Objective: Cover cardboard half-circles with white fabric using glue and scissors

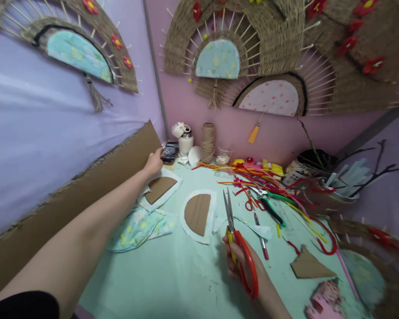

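Note:
My left hand [154, 163] reaches to the back left of the table, an outstretched finger at the edge of a dark phone [169, 151]; its other fingers are hard to make out. My right hand [241, 261] grips scissors [231, 217] by their red and yellow handles, blades pointing up and slightly parted. Left of the blades lies a cardboard half-circle [197, 215] on a white-edged piece of fabric. Another cardboard half-circle [161, 189] on fabric lies below my left hand. Crumpled green-and-yellow floral fabric [136, 230] sits beside my left forearm.
Twine spool [208, 141] and white jar [186, 144] stand at the back. Pipe cleaners [252, 175], green-handled pruners [269, 206], a red-capped pen [261, 241] and a cardboard scrap [312, 264] lie on the right. A cardboard panel [86, 195] leans left; woven fans [279, 40] hang behind.

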The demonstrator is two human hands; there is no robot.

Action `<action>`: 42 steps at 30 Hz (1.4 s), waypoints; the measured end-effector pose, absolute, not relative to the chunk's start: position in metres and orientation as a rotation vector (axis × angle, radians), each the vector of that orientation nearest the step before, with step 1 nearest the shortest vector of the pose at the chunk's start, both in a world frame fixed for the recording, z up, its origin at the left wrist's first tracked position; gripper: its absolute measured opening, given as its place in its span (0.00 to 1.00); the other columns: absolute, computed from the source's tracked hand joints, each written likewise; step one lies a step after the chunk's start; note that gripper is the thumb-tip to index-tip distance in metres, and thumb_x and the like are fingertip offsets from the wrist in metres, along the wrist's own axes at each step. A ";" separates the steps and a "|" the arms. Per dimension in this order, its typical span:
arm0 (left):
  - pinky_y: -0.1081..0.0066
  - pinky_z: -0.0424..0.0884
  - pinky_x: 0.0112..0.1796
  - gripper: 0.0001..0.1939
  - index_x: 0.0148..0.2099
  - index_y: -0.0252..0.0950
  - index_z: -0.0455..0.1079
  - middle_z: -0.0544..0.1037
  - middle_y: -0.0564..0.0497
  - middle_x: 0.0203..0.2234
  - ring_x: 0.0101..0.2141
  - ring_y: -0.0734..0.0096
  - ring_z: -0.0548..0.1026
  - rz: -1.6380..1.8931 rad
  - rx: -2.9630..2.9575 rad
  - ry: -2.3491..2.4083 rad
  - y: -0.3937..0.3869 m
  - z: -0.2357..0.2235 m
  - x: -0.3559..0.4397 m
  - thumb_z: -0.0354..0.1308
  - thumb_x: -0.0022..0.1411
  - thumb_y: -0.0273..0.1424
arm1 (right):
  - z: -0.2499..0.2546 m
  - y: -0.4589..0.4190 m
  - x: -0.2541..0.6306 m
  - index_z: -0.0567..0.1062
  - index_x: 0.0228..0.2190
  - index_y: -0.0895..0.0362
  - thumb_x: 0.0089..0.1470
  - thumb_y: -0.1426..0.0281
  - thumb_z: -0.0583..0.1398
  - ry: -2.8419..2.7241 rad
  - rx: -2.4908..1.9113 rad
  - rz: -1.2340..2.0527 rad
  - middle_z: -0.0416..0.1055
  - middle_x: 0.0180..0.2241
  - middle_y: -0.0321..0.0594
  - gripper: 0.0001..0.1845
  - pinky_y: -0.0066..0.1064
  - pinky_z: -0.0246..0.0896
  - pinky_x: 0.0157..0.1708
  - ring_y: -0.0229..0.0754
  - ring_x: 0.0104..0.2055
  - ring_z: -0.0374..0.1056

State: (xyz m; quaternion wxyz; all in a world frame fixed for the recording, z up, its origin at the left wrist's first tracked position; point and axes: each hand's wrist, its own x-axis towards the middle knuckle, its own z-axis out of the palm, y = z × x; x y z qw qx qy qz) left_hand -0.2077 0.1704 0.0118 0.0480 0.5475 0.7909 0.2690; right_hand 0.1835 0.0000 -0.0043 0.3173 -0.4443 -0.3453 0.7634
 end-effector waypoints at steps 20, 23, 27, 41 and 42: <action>0.64 0.64 0.52 0.41 0.68 0.35 0.47 0.69 0.38 0.51 0.51 0.54 0.70 0.633 1.593 2.542 0.176 0.002 -0.212 0.51 0.51 0.21 | -0.009 0.002 0.187 0.71 0.37 0.56 0.39 0.49 0.68 -0.861 -1.135 2.061 0.59 0.20 0.28 0.29 0.20 0.44 0.17 0.29 0.20 0.52; 0.64 0.64 0.51 0.40 0.68 0.36 0.48 0.69 0.37 0.50 0.50 0.53 0.71 0.601 1.572 2.560 0.177 0.004 -0.210 0.52 0.52 0.22 | -0.012 0.004 0.189 0.71 0.37 0.55 0.39 0.49 0.68 -0.848 -1.157 2.081 0.58 0.20 0.28 0.29 0.20 0.44 0.17 0.29 0.19 0.52; 0.64 0.65 0.51 0.39 0.67 0.38 0.49 0.69 0.38 0.50 0.51 0.54 0.71 0.598 1.544 2.587 0.175 0.008 -0.205 0.52 0.53 0.24 | -0.016 0.006 0.189 0.71 0.37 0.55 0.36 0.49 0.69 -0.834 -1.152 2.120 0.58 0.19 0.28 0.31 0.21 0.44 0.16 0.29 0.19 0.52; 0.53 0.59 0.53 0.35 0.59 0.30 0.54 0.64 0.31 0.56 0.58 0.45 0.59 0.815 0.968 2.903 0.206 0.001 -0.146 0.59 0.53 0.40 | -0.007 -0.001 0.181 0.70 0.34 0.56 0.34 0.46 0.68 -0.831 -1.216 1.986 0.58 0.19 0.28 0.32 0.20 0.41 0.16 0.29 0.18 0.51; 0.52 0.59 0.52 0.34 0.58 0.31 0.54 0.64 0.31 0.56 0.58 0.45 0.58 0.823 0.925 2.914 0.208 0.003 -0.146 0.60 0.52 0.40 | -0.007 0.000 0.181 0.70 0.33 0.56 0.34 0.46 0.68 -0.823 -1.208 1.982 0.58 0.19 0.28 0.31 0.20 0.41 0.16 0.29 0.18 0.51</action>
